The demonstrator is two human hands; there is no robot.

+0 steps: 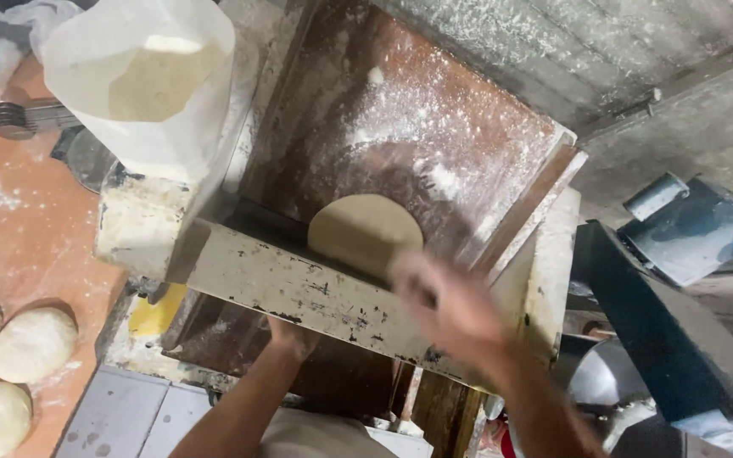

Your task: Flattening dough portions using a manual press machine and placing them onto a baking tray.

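Head view: right hand (447, 309), blurred, fingers' spread indeterminate, reaches the flattened dough disc (365, 231) on the floured chute (434, 127), left hand (292, 337) waiting below, grip hidden; feeding underway, next likely demanding gentle guidance.

I see a flat dough disc (364, 229) lying on the slanted board (434, 127) of the machine, just behind its front bar (299, 293). My right hand (447, 305) is in front of the disc, and my left hand (292, 337) is under the bar. Three dough balls (31, 343) sit on the table (19, 229) to the left, and a bag (142, 80) stands behind them.
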